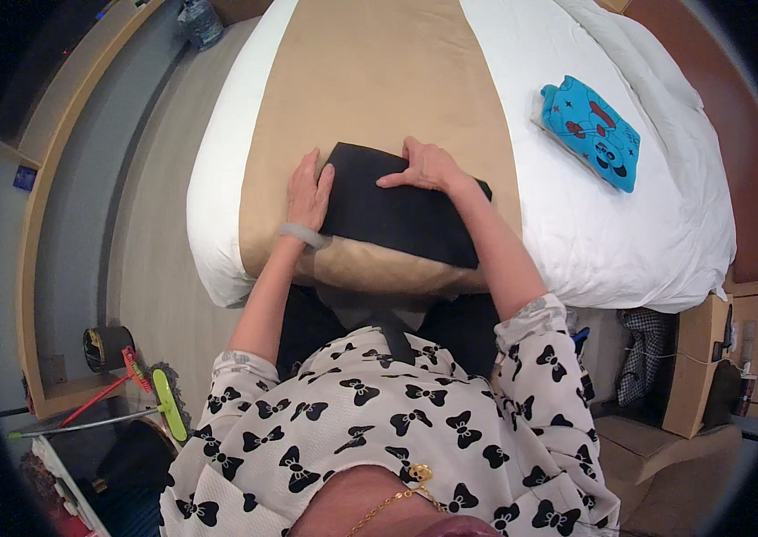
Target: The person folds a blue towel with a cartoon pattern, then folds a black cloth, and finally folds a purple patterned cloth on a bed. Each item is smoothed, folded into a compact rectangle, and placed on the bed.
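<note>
A folded black cloth (396, 211), seemingly a garment, lies on the tan band of the bed cover (379, 74) in front of me. My left hand (308, 191) is against its left edge, palm toward the cloth and thumb spread from the fingers. On top, near the far edge, rests my right hand (424, 168), with its thumb stretched out over the fabric. My right forearm covers part of the cloth's right side. Farther right on the white bedding is a folded blue cloth item (594, 134) with a panda print.
On the left, a wooden-edged shelf unit (50, 228) runs along the floor. A dark round bin (107, 349), a green-headed broom (171, 406) and a red-handled brush (134, 369) are near it. Cardboard (654, 450) and a wooden bedside cabinet (698, 362) stand at the lower right.
</note>
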`<state>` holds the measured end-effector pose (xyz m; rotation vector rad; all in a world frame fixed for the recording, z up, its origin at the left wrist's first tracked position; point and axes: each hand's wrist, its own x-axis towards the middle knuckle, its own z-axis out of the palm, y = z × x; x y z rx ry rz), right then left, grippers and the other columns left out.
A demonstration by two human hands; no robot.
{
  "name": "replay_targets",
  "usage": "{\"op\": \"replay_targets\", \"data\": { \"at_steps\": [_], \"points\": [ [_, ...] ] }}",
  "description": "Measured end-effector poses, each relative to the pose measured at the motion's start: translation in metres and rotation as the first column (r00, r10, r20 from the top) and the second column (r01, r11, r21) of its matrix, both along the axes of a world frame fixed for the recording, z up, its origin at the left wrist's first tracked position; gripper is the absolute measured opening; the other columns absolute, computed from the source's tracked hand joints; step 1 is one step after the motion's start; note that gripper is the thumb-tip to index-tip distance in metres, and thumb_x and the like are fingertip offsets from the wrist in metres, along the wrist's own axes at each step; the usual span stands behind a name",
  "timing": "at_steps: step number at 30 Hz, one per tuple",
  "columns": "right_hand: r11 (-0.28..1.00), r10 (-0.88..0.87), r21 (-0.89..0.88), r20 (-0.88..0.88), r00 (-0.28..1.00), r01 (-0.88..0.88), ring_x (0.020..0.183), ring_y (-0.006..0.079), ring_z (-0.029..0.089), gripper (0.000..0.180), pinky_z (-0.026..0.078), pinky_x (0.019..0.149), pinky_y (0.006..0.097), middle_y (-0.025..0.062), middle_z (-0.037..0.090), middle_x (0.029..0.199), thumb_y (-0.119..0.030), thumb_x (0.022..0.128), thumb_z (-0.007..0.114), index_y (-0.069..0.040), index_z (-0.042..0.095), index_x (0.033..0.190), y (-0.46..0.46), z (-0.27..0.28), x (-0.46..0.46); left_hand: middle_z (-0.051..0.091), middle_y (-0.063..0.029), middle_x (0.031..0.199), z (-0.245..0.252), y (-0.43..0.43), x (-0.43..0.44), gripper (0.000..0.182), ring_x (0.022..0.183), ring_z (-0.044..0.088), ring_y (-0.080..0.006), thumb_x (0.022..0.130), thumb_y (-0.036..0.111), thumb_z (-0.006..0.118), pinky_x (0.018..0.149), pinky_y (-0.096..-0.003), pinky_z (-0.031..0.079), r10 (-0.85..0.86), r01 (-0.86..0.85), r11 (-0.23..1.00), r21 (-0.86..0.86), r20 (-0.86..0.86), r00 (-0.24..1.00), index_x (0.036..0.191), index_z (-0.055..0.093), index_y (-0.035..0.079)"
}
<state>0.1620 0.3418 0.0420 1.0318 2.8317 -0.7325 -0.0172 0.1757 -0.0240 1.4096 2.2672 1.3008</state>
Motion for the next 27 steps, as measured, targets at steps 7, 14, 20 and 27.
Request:
{"op": "replay_targets", "data": {
  "at_steps": [7, 14, 20, 27],
  "points": [
    [0.639, -0.219, -0.769, -0.19, 0.957, -0.007, 0.076, 0.0199, 0.067, 0.035, 0.053, 0.073, 0.0332, 0.0115, 0.071, 0.09, -0.014, 0.074, 0.077, 0.003, 0.07, 0.104, 0.008, -0.002, 0.023, 0.061, -0.0138, 0.121, -0.002, -0.005, -0.005, 0.052, 0.116, 0.057, -0.0209, 0.099, 0.038, 0.053, 0.101, -0.0322, 0.042, -0.062, -0.082, 0.972, 0.22, 0.579, 0.813, 0.134, 0.048, 0.0],
    [0.284, -0.831, -0.948, -0.319, 0.456, -0.146, 0.09, 0.024, 0.068, 0.039, 0.055, 0.084, 0.0374, 0.0123, 0.069, 0.106, -0.019, 0.085, 0.073, -0.001, 0.062, 0.117, 0.009, -0.019, 0.047, 0.058, -0.012, 0.128, 0.021, 0.007, 0.015, 0.07, 0.113, 0.059, -0.0231, 0.096, 0.058, 0.044, 0.098, -0.0383, 0.048, -0.274, 0.021, 0.961, 0.276, 0.959, -0.069, 0.136, 0.044, 0.0],
    [0.267, -0.964, -0.964, -0.267, -0.006, 0.009, 0.101, 0.0232, 0.063, 0.044, 0.052, 0.087, 0.0394, 0.0084, 0.064, 0.117, -0.013, 0.086, 0.072, -0.003, 0.055, 0.125, -0.035, -0.068, 0.051, 0.058, -0.0138, 0.131, 0.019, 0.005, 0.041, 0.069, 0.121, 0.056, -0.0259, 0.097, 0.059, 0.04, 0.1, -0.0418, 0.048, -0.376, 0.091, 0.908, 0.408, 0.893, -0.249, 0.133, 0.049, 0.001],
    [0.068, -0.997, -0.993, -0.071, 0.035, -0.095, 0.096, 0.0216, 0.065, 0.04, 0.055, 0.083, 0.0377, 0.0066, 0.066, 0.112, -0.02, 0.084, 0.074, -0.006, 0.059, 0.119, -0.043, -0.054, 0.07, 0.064, -0.0113, 0.117, 0.012, 0.004, 0.066, 0.043, 0.106, 0.063, -0.0243, 0.083, 0.007, 0.072, 0.094, -0.0386, 0.052, -0.218, -0.028, 0.975, 0.222, 0.97, 0.105, 0.123, 0.056, 0.001]
  ]
}}
